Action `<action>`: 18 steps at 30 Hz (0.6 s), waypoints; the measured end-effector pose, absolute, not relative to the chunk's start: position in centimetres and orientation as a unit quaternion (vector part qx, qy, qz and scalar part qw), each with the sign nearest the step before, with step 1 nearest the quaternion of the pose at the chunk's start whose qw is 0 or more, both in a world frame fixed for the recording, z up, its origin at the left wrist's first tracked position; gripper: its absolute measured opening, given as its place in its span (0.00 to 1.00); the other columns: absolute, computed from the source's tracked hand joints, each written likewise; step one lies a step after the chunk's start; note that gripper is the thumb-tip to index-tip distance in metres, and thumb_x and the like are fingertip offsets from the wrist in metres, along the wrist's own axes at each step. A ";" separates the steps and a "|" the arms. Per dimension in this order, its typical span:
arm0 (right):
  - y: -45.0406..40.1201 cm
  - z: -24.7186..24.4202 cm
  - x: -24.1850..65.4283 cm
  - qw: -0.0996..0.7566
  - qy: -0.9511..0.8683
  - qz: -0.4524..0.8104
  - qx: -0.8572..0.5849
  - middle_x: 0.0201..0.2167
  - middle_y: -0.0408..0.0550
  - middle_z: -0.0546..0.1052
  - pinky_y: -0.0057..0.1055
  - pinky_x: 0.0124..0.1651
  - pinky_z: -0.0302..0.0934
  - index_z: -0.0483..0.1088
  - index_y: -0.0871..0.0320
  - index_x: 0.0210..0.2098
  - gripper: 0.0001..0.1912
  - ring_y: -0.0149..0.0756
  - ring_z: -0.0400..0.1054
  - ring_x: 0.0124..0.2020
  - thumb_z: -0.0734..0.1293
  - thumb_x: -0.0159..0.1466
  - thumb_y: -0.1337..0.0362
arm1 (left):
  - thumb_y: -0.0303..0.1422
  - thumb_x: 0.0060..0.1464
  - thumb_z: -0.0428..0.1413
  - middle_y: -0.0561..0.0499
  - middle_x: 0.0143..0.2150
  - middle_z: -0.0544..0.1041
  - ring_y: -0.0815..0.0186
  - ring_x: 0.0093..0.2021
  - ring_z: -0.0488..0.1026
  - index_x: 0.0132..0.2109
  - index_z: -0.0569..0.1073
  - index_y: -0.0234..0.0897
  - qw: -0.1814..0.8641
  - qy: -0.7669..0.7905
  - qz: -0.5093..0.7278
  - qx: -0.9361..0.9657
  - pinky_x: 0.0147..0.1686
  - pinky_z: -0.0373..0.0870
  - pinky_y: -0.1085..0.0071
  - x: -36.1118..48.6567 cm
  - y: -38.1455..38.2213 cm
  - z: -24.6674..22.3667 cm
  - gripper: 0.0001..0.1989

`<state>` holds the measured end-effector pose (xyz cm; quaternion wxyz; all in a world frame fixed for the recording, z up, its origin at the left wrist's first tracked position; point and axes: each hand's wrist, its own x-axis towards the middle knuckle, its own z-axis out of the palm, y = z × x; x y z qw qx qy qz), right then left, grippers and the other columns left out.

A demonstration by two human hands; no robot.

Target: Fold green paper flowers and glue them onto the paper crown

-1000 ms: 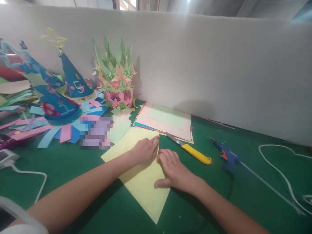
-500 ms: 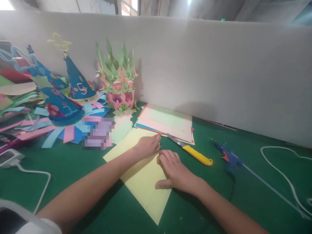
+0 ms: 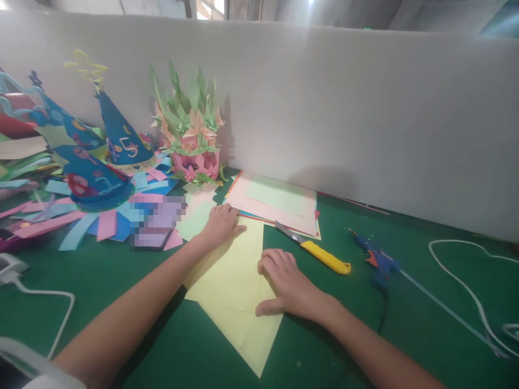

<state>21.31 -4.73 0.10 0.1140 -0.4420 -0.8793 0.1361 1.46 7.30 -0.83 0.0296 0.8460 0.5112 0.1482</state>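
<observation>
A pale yellow sheet of paper (image 3: 231,275) lies in front of me on the green table. Its left part looks folded or lapped over, with an edge crossing the lower half. My left hand (image 3: 222,224) rests at the far left edge of the sheet, fingers stretched and thumb apart. On the right edge lies my right hand (image 3: 286,283), open, fingertips and thumb spread on the paper. Just beyond that hand is a yellow utility knife (image 3: 326,257) with its blade out, touched by neither hand.
Coloured paper sheets (image 3: 279,197) are stacked behind. A blue glue gun (image 3: 379,262) with a glue stick and a white cable (image 3: 466,275) lie right. Left are cone party hats (image 3: 121,135), a paper-flower crown (image 3: 194,140), a phone (image 3: 160,224) and paper strips (image 3: 107,224).
My left hand has moved left and away from my right hand, its fingers spreading. The sheet's left part has changed shape and now laps over. My right hand stays nearly in place.
</observation>
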 end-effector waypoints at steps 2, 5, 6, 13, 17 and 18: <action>-4.8 0.1 21.3 0.117 -0.881 0.133 -0.439 0.41 0.49 0.66 0.38 0.46 0.52 0.60 0.55 0.36 0.32 0.44 0.58 0.44 0.65 0.45 0.36 | 0.38 0.52 0.50 0.43 0.37 0.71 0.56 0.40 0.68 0.38 0.73 0.34 0.048 0.509 0.151 0.846 0.42 0.63 0.60 1.3 7.6 -0.3 0.13; -4.6 0.5 21.4 0.122 -0.879 0.134 -0.441 0.42 0.49 0.68 0.38 0.46 0.53 0.61 0.55 0.37 0.25 0.43 0.60 0.44 0.63 0.53 0.40 | 0.34 0.53 0.48 0.46 0.35 0.72 0.61 0.39 0.70 0.35 0.73 0.36 0.070 0.509 0.165 0.842 0.40 0.65 0.67 0.5 7.6 0.9 0.11; -4.4 0.8 21.7 0.128 -0.875 0.129 -0.448 0.42 0.50 0.68 0.38 0.46 0.53 0.61 0.55 0.38 0.22 0.42 0.61 0.44 0.62 0.57 0.44 | 0.35 0.53 0.48 0.46 0.36 0.72 0.61 0.40 0.70 0.35 0.73 0.36 0.075 0.511 0.172 0.839 0.40 0.65 0.68 0.1 7.5 1.3 0.11; -2.4 2.1 26.7 0.161 -0.799 -0.011 -0.580 0.41 0.52 0.70 0.39 0.41 0.55 0.62 0.56 0.39 0.07 0.44 0.64 0.42 0.60 0.61 0.62 | 0.42 0.51 0.47 0.47 0.37 0.76 0.57 0.39 0.72 0.39 0.71 0.40 0.102 0.638 0.202 0.736 0.37 0.65 0.67 -3.4 5.9 2.8 0.15; -2.5 0.9 29.1 0.150 -0.773 -0.003 -0.616 0.37 0.51 0.71 0.37 0.38 0.58 0.62 0.57 0.40 0.08 0.43 0.66 0.37 0.61 0.60 0.64 | 0.43 0.49 0.50 0.49 0.38 0.75 0.59 0.39 0.72 0.42 0.69 0.42 0.158 0.660 0.265 0.685 0.35 0.65 0.68 -4.1 5.7 2.6 0.15; -2.5 0.4 29.4 0.152 -0.770 -0.002 -0.619 0.38 0.52 0.71 0.37 0.38 0.59 0.62 0.57 0.41 0.09 0.43 0.66 0.37 0.61 0.60 0.64 | 0.41 0.48 0.51 0.50 0.39 0.75 0.60 0.39 0.71 0.43 0.68 0.42 0.181 0.652 0.296 0.674 0.34 0.65 0.69 -4.1 5.6 2.7 0.15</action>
